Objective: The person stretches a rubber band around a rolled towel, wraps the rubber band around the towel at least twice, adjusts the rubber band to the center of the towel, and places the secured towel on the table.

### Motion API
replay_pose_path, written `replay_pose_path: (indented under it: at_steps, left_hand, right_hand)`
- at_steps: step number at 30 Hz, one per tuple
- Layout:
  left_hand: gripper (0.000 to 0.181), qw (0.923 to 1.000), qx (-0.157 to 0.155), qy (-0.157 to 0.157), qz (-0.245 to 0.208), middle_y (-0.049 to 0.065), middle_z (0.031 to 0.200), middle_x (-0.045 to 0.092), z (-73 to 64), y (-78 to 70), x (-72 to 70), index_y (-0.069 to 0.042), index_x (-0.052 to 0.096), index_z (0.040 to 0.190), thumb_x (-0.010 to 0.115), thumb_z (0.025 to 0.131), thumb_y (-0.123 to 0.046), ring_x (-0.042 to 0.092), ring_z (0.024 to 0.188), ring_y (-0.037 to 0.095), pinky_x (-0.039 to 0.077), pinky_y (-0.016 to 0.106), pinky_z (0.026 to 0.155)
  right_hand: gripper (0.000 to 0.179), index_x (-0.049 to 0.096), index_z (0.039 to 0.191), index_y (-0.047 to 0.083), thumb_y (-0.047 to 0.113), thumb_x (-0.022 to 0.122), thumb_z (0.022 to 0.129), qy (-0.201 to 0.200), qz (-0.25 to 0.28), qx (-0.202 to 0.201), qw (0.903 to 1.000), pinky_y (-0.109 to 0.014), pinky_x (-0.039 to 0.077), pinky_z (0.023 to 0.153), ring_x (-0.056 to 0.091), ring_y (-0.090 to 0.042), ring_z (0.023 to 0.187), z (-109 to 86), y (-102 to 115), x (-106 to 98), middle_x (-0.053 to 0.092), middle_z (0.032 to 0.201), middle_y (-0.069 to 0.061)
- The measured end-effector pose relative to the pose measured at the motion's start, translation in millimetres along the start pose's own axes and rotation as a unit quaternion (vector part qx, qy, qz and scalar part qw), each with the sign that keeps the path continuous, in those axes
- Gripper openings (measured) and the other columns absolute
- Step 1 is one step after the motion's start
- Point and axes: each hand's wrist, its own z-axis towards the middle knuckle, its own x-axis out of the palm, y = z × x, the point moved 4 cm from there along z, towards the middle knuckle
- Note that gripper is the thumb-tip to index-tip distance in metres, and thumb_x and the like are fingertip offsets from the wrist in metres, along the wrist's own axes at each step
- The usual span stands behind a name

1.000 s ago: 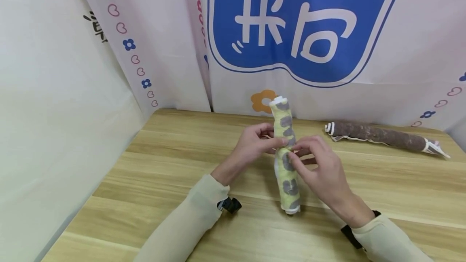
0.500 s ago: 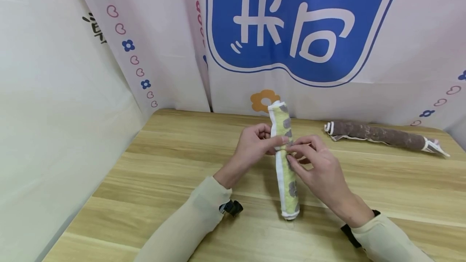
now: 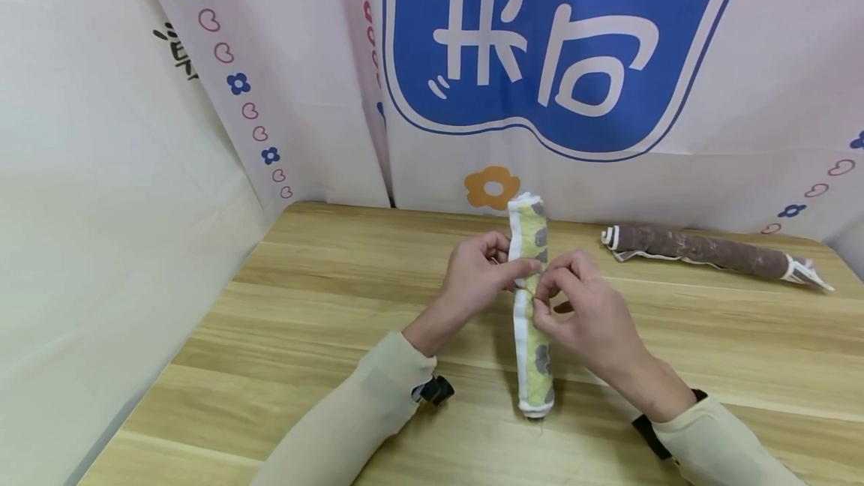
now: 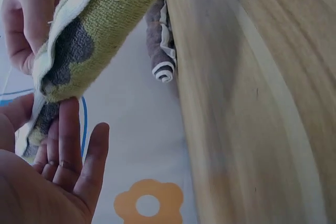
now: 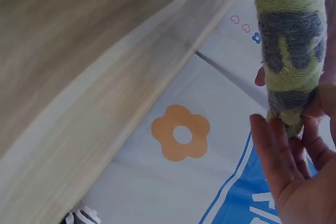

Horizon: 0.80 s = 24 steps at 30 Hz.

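Observation:
A rolled towel (image 3: 533,381), yellow with grey patches and a white edge, stands lengthwise between the hands, narrowed at its middle. My left hand (image 3: 472,276) grips it just above that waist, thumb across the front and fingers behind. At the waist, on the right side, the thumb and fingertips of my right hand (image 3: 594,313) pinch; what lies between them is hidden. In the left wrist view the towel (image 4: 105,40) spans over the left palm, its white edge folded along the roll. The right wrist view shows the patterned side (image 5: 291,35) above the right fingers.
A brown rolled towel (image 3: 702,250) with white edging lies at the back right of the wooden table (image 3: 304,321). A printed cloth backdrop (image 3: 324,96) hangs right behind the table's far edge, with a white wall covering (image 3: 101,208) at the left.
The yellow towel has turned about its length, so its white edge now faces forward. It sits slightly lower, and the left hand has shifted a little right and down with it.

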Motion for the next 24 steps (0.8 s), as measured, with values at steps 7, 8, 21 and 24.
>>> replay_pose_path:
  at_steps: [7, 8, 21, 24]
  left_hand:
    - [0.024, 0.9991, 0.002, 0.017, -0.038, 0.007, 0.089, 0.069, 4.7, 3.3, -6.6, -0.004, 0.070, 0.103, 0.085, 0.091, -0.018, 0.068, 0.072, 0.016, 0.064, 0.043, 0.075]
    - [0.026, 0.9986, 0.009, 0.028, -0.043, 0.008, 0.094, 0.069, 5.8, 3.5, -7.1, -0.003, 0.070, 0.107, 0.084, 0.092, -0.018, 0.068, 0.075, 0.016, 0.064, 0.043, 0.076]
    - [0.051, 0.9874, -0.025, 0.101, -0.119, 0.010, 0.105, 0.071, 12.9, 9.5, -7.1, 0.000, 0.059, 0.138, 0.080, 0.093, -0.006, 0.069, 0.090, 0.017, 0.063, 0.037, 0.079]
    - [0.049, 0.9912, -0.032, 0.086, -0.096, 0.008, 0.100, 0.070, 11.4, 8.5, -6.1, -0.001, 0.066, 0.135, 0.084, 0.090, -0.008, 0.067, 0.087, 0.016, 0.063, 0.038, 0.078]
  right_hand:
    - [0.027, 0.065, 0.092, 0.004, -0.016, 0.074, 0.076, -0.009, 0.031, -0.006, 0.9995, -0.018, 0.059, 0.067, 0.070, -0.019, 0.082, 0.9, 1.1, -0.8, 0.060, 0.108, -0.008]
    - [0.029, 0.065, 0.092, 0.004, -0.018, 0.075, 0.076, -0.014, 0.045, 0.005, 0.9989, -0.019, 0.059, 0.067, 0.070, -0.019, 0.085, 1.3, 0.0, -1.8, 0.060, 0.108, -0.007]
    - [0.024, 0.070, 0.102, 0.000, -0.016, 0.078, 0.086, -0.031, 0.090, 0.073, 0.9927, -0.021, 0.060, 0.073, 0.068, -0.013, 0.091, 1.2, -10.1, -7.4, 0.065, 0.112, -0.007]
    - [0.026, 0.072, 0.104, 0.000, -0.013, 0.081, 0.085, -0.030, 0.073, 0.035, 0.9963, -0.022, 0.060, 0.075, 0.070, -0.016, 0.091, 1.5, -7.1, -6.8, 0.065, 0.113, -0.007]
